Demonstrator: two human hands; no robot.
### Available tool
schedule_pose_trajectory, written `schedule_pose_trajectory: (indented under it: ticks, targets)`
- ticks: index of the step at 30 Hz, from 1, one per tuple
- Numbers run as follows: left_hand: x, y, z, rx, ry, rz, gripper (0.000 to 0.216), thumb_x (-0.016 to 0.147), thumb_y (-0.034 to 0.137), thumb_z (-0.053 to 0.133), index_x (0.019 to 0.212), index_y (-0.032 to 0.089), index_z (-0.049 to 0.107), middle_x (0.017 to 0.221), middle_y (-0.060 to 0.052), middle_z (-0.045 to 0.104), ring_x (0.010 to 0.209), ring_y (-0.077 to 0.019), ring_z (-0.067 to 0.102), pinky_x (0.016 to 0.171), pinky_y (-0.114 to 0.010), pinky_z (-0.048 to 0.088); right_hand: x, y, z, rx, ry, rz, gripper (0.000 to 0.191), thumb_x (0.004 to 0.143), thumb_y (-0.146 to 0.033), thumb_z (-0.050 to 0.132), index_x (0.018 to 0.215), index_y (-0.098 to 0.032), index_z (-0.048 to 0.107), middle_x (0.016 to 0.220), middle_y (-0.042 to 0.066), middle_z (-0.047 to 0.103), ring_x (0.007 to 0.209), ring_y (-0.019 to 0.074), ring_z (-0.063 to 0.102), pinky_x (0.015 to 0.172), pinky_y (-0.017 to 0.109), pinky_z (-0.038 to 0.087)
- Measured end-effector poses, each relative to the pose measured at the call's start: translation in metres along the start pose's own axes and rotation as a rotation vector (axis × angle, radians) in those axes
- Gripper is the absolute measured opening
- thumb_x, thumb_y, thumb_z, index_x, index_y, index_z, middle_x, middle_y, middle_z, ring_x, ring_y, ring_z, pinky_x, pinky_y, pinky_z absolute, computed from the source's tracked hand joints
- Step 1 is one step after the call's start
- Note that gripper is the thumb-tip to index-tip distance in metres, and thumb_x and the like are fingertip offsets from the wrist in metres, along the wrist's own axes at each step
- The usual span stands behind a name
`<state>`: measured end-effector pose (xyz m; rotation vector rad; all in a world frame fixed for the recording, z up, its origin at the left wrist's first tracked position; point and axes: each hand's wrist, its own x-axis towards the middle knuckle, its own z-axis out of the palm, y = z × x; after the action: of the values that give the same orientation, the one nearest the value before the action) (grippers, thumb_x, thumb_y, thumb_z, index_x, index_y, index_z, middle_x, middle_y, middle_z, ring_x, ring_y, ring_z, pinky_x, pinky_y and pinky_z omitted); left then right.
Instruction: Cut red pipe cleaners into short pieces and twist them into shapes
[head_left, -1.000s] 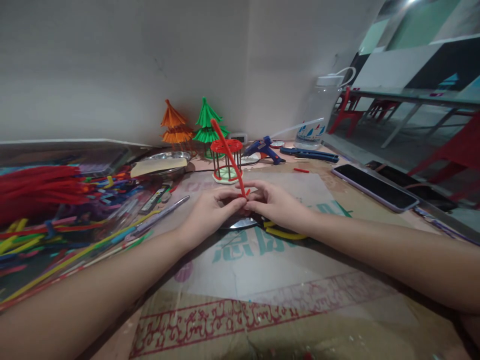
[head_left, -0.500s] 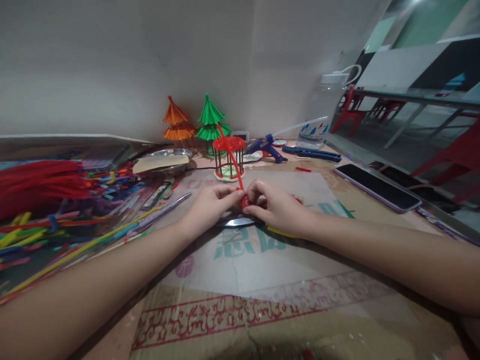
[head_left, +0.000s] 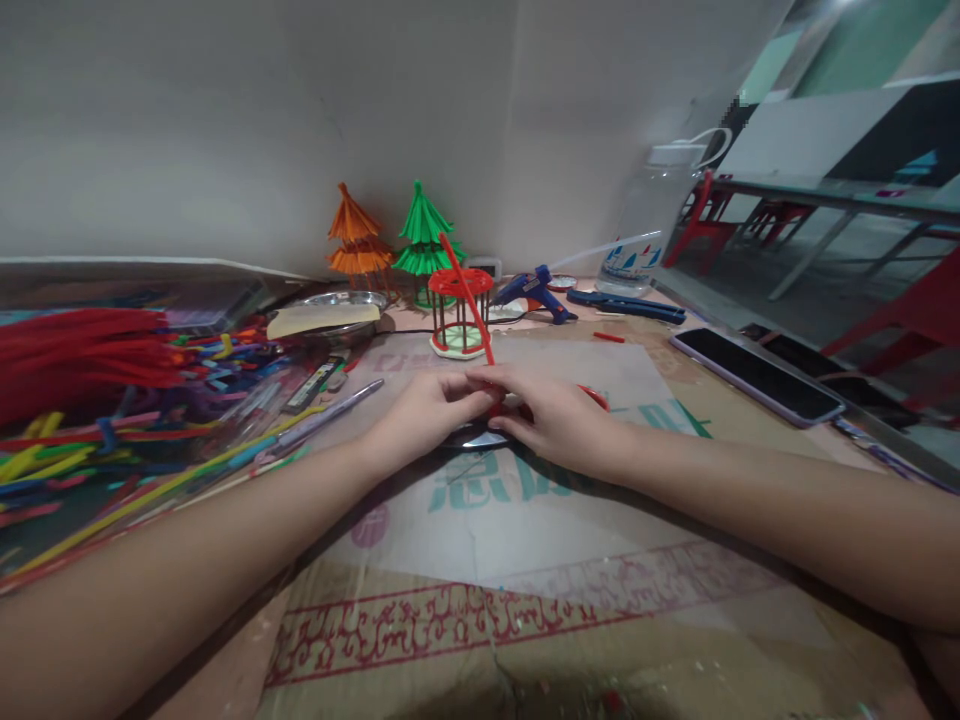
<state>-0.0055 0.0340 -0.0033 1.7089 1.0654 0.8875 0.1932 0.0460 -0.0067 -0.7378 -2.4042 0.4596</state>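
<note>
Far left lies a heap of coloured stems (head_left: 112,400). The left hand (head_left: 427,410), fingers curled nearly closed, pinches the foot of 1 red stem (head_left: 469,300), which slants up at centre before a small red cage (head_left: 459,320). The right hand (head_left: 547,415) closes over the same end, fingertips touching. A phone (head_left: 757,375) lies right.

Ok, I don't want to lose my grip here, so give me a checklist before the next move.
1. Grip on the red straw: left hand and right hand pinch its lower end. Ok.
2. Straw's lower tip: hidden under the hands. Cannot tell.
3. Straw clear of the red cage model: they overlap in view. Cannot tell.
4. Glue gun away from the hands: lies well behind them. Ok.
</note>
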Motion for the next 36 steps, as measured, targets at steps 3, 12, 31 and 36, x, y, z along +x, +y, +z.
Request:
schedule_pose_trajectory:
  ticks: [3,12,31,36]
  targets:
    - [0.0006,-0.0036,0.0011,-0.023,-0.018,0.020,0.029,0.085,0.040,0.065,0.092,0.014,0.075,0.091,-0.007,0.077,0.078,-0.0190,0.066,0.075,-0.032,0.050,0.0006,0.0017,0.0008,-0.012,0.017,-0.022,0.051,0.090,-0.016,0.058,0.140,-0.025,0.049,0.136,0.008,0.062,0.122,0.0232,0.059,0.103,0.042,0.048]
    - [0.0016,-0.0006,-0.0011,-0.037,-0.022,-0.021,0.029,0.084,0.039,0.065,0.093,0.013,0.075,0.092,-0.008,0.077,0.079,-0.0196,0.068,0.074,-0.031,0.050,0.0005,-0.0013,-0.0012,0.036,-0.039,0.090,0.074,0.089,-0.020,0.061,0.154,-0.034,0.029,0.137,0.007,0.061,0.115,0.0267,0.064,0.098,0.045,0.052]
    - [0.0025,0.0045,-0.0019,-0.122,-0.016,-0.085,0.027,0.082,0.038,0.067,0.091,0.013,0.073,0.089,-0.009,0.076,0.081,-0.0207,0.068,0.077,-0.034,0.051,0.0018,-0.0015,-0.0007,0.048,-0.029,0.101,0.055,0.090,-0.020,0.058,0.144,-0.028,0.045,0.128,0.008,0.065,0.110,0.0255,0.065,0.095,0.044,0.054]
    - [0.0030,0.0028,-0.0019,-0.145,-0.033,-0.096,0.025,0.082,0.035,0.067,0.093,0.014,0.073,0.091,-0.008,0.076,0.079,-0.0184,0.068,0.077,-0.032,0.049,0.0014,-0.0036,-0.0014,0.010,-0.030,0.105,0.057,0.089,-0.021,0.059,0.143,-0.028,0.044,0.129,0.008,0.065,0.109,0.0264,0.066,0.094,0.045,0.054]
